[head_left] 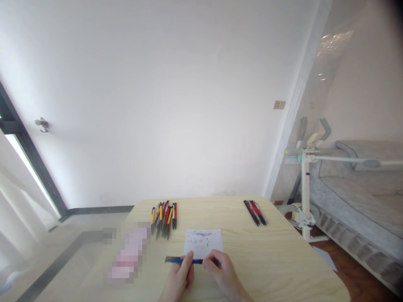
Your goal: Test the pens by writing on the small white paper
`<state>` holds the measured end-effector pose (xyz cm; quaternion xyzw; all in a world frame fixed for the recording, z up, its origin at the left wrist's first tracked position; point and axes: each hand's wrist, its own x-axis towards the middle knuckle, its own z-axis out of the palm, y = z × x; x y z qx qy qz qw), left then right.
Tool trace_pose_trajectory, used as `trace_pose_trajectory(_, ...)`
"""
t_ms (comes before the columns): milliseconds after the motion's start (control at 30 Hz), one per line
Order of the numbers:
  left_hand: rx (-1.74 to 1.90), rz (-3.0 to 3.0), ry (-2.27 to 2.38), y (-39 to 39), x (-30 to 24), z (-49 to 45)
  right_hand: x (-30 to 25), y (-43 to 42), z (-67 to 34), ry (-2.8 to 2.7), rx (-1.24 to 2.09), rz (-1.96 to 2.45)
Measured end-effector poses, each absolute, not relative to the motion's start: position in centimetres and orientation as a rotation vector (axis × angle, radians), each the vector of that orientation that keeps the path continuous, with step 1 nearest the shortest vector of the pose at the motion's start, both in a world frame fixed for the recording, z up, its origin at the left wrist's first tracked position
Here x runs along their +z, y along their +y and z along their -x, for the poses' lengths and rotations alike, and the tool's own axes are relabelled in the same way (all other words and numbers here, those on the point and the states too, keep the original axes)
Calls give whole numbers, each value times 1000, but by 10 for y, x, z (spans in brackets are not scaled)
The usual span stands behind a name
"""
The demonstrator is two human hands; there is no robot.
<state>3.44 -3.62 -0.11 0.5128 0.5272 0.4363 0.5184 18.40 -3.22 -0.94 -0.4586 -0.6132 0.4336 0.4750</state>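
Note:
A blue pen [196, 261] with dark ends lies level across my hands, above the lower part of a white paper sheet [197, 241]. My left hand [179, 274] is closed around its middle, thumb on top. My right hand [222, 268] is closed in a pinch at the pen's right end, whose very tip is hidden by the fingers. Small red and dark pen marks cover much of the paper. To the left beyond my hands is a pile of yellow, red and black pens [163, 218]. Several red and black pens [255, 212] lie together at the right.
The light wooden table [267, 264] has rounded corners and stands near a white wall [189, 105]. A pixelated pink patch [129, 253] covers its left side. To the right are exercise equipment [305, 188] and a grey sofa [355, 197].

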Motion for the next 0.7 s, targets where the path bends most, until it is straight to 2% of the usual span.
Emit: trace_pose_trajectory(700, 1076, -1250, 1270, -40, 6, -35, -8, -35, -181, -1433, 1173, 1190)
